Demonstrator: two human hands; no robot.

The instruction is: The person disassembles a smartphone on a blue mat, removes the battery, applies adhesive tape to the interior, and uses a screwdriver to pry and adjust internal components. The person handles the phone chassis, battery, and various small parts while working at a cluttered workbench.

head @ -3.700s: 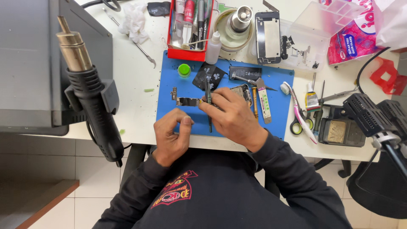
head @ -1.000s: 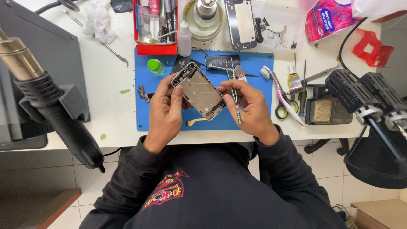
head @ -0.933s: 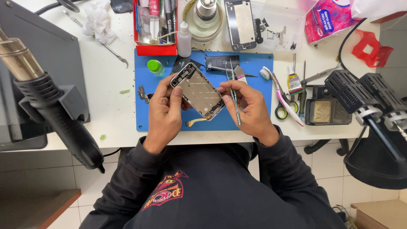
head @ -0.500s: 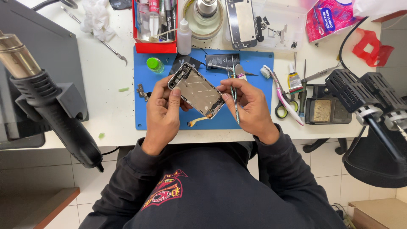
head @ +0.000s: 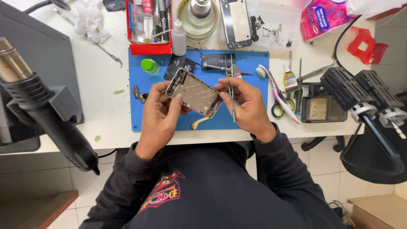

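Observation:
A bare metal phone frame [head: 193, 90] is held tilted above the blue work mat [head: 250, 114], with a small flex cable [head: 199, 123] hanging from its near end. My left hand [head: 159, 115] grips the frame's left side and underside. Fingertips of my right hand [head: 246, 101] touch the frame's right edge, and this hand also holds thin tweezers [head: 231, 91] that point away from me. A black phone battery [head: 216, 60] and a small black part [head: 180, 64] lie on the mat beyond the frame.
A hot air gun [head: 46, 114] in its holder stands at left. A red tray [head: 146, 25] of tools, a white dropper bottle [head: 178, 38], a green cap [head: 149, 65], another phone frame [head: 235, 22], a toothbrush [head: 275, 91], scissors [head: 280, 108] and a black stand [head: 360, 101] surround the mat.
Earlier both hands worked on small parts lying on the mat. The phone frame has since been lifted in both hands and now sits slightly higher, the tweezers staying in my right hand.

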